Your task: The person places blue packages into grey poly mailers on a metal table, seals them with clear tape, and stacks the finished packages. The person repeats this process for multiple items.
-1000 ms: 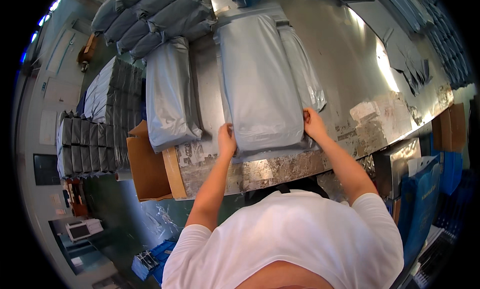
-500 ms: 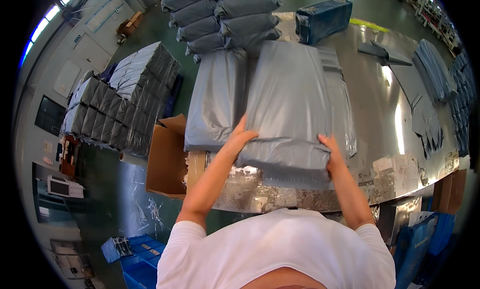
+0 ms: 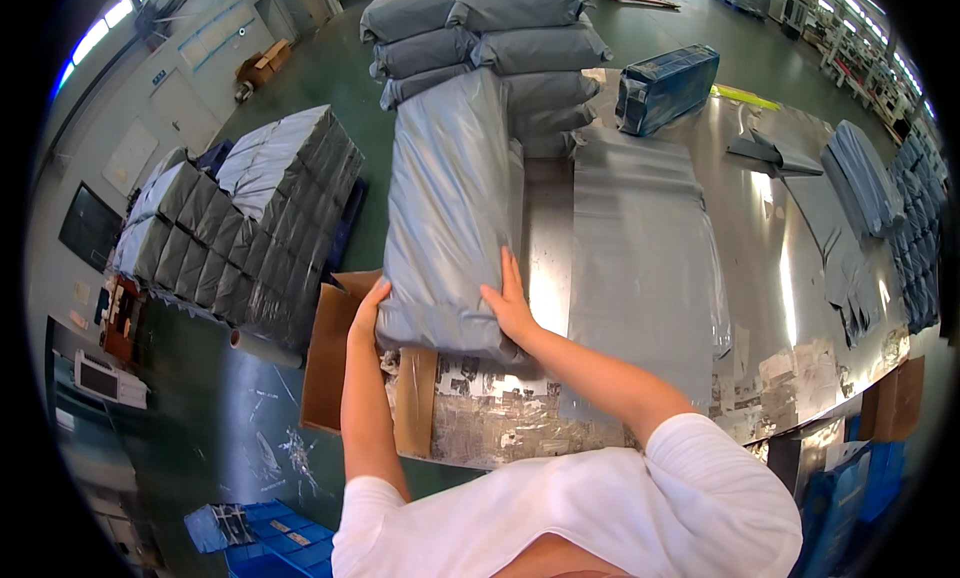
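Note:
A long, plump grey plastic package (image 3: 445, 198) lies at the left of the metal table, its far end against the stacked packages. My left hand (image 3: 367, 313) grips its near left corner, fingers partly hidden behind the side. On the near right side, my right hand (image 3: 510, 303) presses with thumb on top and fingers along the edge. The side of another grey package (image 3: 516, 183) shows just beneath and to the right of it. Beside my right forearm, flat grey plastic bags (image 3: 640, 248) are spread on the table.
Grey packages (image 3: 540, 50) are piled at the far side. A blue wrapped block (image 3: 667, 88) stands behind the flat bags. An opened cardboard box (image 3: 325, 363) sits by the table's left edge. Wrapped stacks (image 3: 265, 218) stand on the floor at left; blue crates (image 3: 285, 538) are lower left.
Both hands have carried the package leftward from over the flat bags, onto the place where another package lay. The flat bags are now uncovered. The view has shifted slightly.

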`<state>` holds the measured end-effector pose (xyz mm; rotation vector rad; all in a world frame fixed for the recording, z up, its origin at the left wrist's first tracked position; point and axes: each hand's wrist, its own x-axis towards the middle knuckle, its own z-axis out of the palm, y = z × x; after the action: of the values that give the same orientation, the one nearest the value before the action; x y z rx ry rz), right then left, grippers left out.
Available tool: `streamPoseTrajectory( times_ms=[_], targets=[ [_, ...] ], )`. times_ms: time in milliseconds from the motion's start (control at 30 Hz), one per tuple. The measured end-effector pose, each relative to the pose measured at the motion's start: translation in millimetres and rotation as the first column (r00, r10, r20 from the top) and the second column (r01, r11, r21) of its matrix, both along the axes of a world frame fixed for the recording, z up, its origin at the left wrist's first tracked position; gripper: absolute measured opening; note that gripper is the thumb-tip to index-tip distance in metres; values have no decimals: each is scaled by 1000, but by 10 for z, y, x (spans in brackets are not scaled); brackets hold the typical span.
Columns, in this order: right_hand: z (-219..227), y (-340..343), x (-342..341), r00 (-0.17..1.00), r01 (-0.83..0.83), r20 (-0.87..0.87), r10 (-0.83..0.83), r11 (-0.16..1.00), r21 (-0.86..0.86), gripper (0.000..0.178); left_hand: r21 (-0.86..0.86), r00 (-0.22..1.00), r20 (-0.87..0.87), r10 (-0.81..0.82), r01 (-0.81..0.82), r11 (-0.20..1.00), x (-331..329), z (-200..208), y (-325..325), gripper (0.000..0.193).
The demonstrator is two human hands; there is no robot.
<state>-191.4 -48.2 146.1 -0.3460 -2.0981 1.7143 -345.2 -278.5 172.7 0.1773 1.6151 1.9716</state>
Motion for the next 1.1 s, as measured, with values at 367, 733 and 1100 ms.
streamPoseTrajectory(
  times_ms=[367,733,1100],
  targets=[
    [-975,515,2022,978,-145,170,118,977,158,32,-335,129,-935,-330,-18,942,1927,444,1822,33],
    [-833,1761,4000,800,327,250,-546,745,581,28,-755,-63,-656,-753,76,651,1741,-1098,4992,14],
    [-970,2582,3545,749,263,388,-537,778,570,44,-737,-146,-516,-844,-425,525,175,-1300,6551,14]
  ],
)
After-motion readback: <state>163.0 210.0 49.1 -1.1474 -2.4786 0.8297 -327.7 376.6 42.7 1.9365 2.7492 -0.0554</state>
